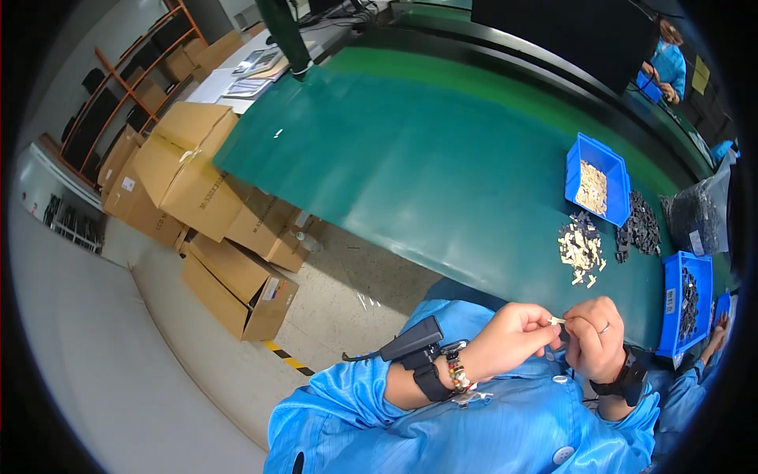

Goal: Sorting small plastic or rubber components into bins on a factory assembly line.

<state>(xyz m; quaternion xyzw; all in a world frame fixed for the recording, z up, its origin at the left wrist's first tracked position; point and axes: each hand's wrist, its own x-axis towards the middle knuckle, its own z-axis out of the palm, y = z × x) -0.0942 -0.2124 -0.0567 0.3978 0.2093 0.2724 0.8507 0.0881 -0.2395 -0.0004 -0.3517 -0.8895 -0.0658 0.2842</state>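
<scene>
Just past the table's near edge, my two hands meet in front of my blue smock. My left hand (517,341) pinches a small cream-coloured plastic piece (556,321) between thumb and fingertips. From the other side, the closed fingers of my right hand (596,338) grip the same piece's end; whether a second part is inside them is hidden. Beyond my hands lies a loose pile of cream and black small parts (581,246) on the green mat (410,166). Behind that pile a blue bin (614,162) holds many more cream pieces (592,188).
Black parts (638,227) are heaped beside the bin. A second blue bin (673,316) with black parts and a clear bag (699,213) stand at the right. Cardboard boxes (185,166) sit left of the table. Co-workers in blue (669,67) are at the right.
</scene>
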